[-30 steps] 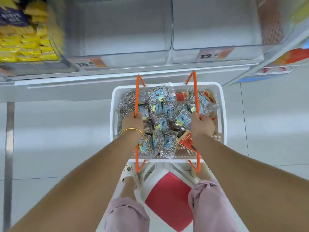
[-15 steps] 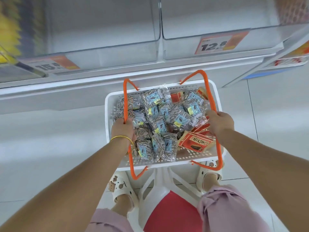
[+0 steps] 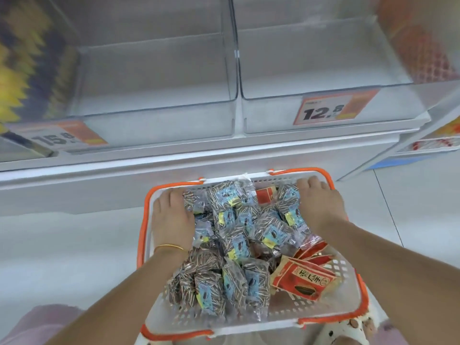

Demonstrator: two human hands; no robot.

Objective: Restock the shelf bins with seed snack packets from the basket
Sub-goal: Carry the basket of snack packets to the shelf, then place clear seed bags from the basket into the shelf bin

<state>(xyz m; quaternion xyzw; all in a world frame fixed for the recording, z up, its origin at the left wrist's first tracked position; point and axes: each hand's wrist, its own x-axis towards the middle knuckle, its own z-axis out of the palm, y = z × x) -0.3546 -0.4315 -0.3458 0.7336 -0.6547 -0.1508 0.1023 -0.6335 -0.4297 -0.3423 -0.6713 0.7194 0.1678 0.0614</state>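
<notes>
A white basket with orange handles folded down along its rim holds a heap of clear seed snack packets with blue labels and a few red packets. My left hand lies inside the basket against the left side of the heap, fingers stretched forward. On the heap's right side my right hand presses in, its fingertips near the far rim. Above stand two clear bins with nothing in them, the left bin and the right bin.
Price tags reading 15.8 and 12.8 hang on the bin fronts. A blurred bin of yellow packets is at far left, red netted goods at far right. White tiled floor lies below; my sandal shows under the basket.
Both hands have let go of the orange handles, which dropped to the rim, and have moved into the basket on either side of the packets. The view has come closer to the bins.
</notes>
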